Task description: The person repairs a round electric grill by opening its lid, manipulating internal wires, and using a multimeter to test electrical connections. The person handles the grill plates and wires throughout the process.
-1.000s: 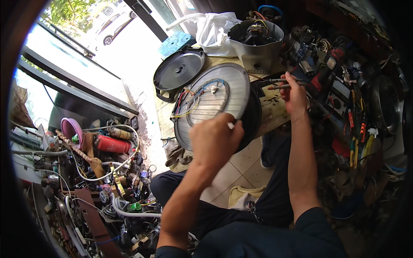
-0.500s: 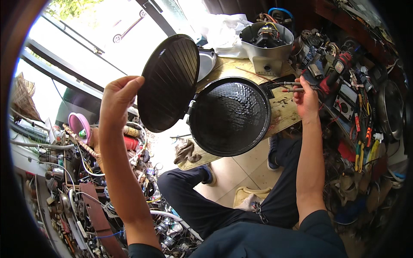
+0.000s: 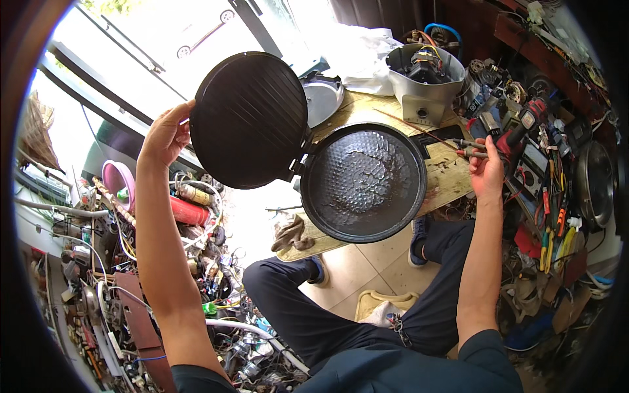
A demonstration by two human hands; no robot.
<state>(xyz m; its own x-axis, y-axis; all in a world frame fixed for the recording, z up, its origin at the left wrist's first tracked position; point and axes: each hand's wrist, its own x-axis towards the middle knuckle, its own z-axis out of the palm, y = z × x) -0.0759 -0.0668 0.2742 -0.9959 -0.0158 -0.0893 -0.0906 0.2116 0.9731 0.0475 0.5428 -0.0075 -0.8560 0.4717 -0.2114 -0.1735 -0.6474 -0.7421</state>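
A round black electric griddle lies opened on the wooden board [image 3: 452,185], its dimpled lower pan [image 3: 363,180] shiny and wet-looking. At the pan's left, the ribbed lid [image 3: 252,121] stands raised on a hinge, inner face toward me. My left hand [image 3: 165,136] pinches the lid's outer left edge between thumb and fingers. To the right of the pan, my right hand [image 3: 486,171] is closed around a pair of test probes [image 3: 473,152], their tips pointing left above the board near the pan's black handle area.
Behind the pan stand a grey metal housing [image 3: 426,92] with wires inside and a white plastic bag [image 3: 367,56]. A dirty glove [image 3: 293,232] lies at the board's left front. Tools and a multimeter [image 3: 532,164] crowd the right; loose parts and a red cylinder [image 3: 189,211] fill the left.
The lid has swung further back to the left, showing more of its ribbed face, with my left hand moving along. In view, the pan and right hand sit slightly further right.
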